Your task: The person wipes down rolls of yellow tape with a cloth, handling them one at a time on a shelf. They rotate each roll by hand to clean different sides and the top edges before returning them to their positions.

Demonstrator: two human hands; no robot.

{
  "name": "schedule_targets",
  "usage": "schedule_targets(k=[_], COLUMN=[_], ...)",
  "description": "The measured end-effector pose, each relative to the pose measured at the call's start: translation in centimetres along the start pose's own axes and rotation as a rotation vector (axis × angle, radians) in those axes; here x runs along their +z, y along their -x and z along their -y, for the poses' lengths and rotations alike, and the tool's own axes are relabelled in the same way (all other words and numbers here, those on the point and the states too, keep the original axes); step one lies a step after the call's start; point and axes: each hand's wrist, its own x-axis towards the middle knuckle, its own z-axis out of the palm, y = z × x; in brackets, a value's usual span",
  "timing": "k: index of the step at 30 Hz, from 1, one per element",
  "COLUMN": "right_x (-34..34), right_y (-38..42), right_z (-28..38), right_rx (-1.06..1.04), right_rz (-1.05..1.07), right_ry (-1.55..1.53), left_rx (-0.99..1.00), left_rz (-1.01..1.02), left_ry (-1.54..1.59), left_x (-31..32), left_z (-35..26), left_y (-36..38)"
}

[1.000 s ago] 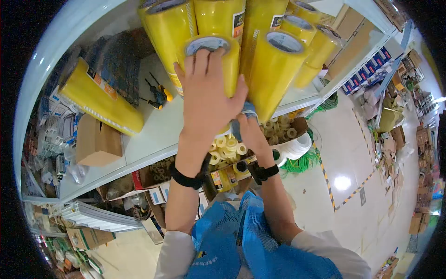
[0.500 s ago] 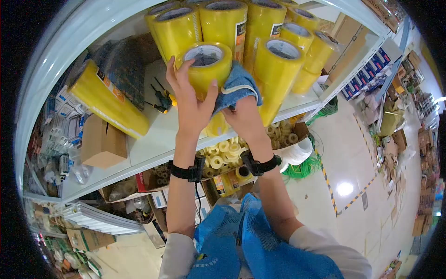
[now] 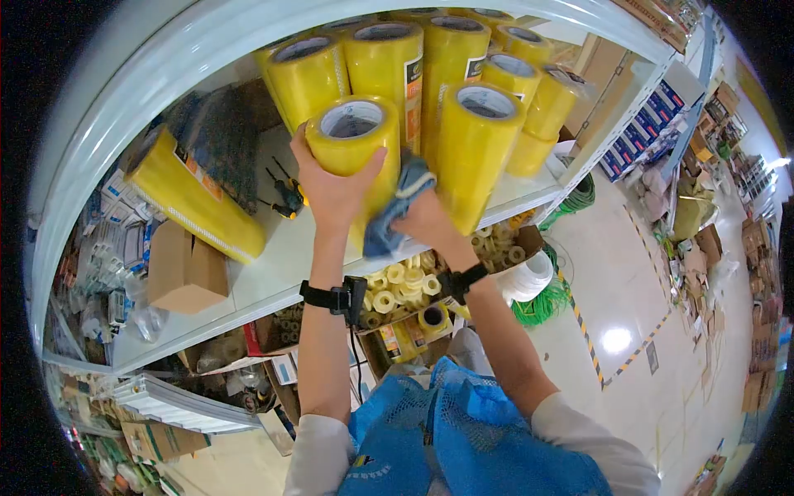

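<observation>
The left hand [image 3: 335, 192] is opened into a wide curve around the upper part of the front tape stack [image 3: 376, 157], with the thumb on the near side and the fingers passing behind its left edge. This spread grip probably steadies the tall column, whose round sides offer nothing narrower to hold, and leaves its lower side within reach of the other hand. The right hand [image 3: 430, 219] is closed on a bunched blue cloth [image 3: 385, 233], pressed up close to the side of that stack; the folds hide some of the fingertips, and whether the cloth touches the plastic all along cannot be told. The held stack stands near the front of the white shelf [image 3: 256, 285], its hollow core facing up, likely placed there so that both hands can get round it. Just to its right is another upright tape stack [image 3: 480, 161], and behind them more tape stacks [image 3: 383, 70] stand close together, an arrangement that saves room and keeps the columns from tipping. At the left, a tilted tape stack [image 3: 198, 198] slopes behind a cardboard box [image 3: 186, 269], which perhaps helps to prop it. Between it and the held stack lie dark-handled screwdrivers [image 3: 288, 198], clear of both hands.
</observation>
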Motion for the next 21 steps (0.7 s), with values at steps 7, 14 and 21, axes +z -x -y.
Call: schedule_targets(k=[7,14,21], right_x=[-3.4,-0.2,0.7], right_y=[-6.1,-5.1,-2.8], right_z=[7.1,6.4,4.4], right_rx=[-0.028,-0.002,0.072], right_rz=[0.055,-0.073,-0.030], right_ry=[-0.430,-0.565,-0.680], left_rx=[-0.142,-0.180,-0.170], left_rz=[0.228,0.236,0.175], left_ry=[0.396,0.551,0.451], left_x=[-2.7,-3.9,-3.1], left_z=[2.2,3.3,3.9], left_y=[-1.1,-0.4,0.0])
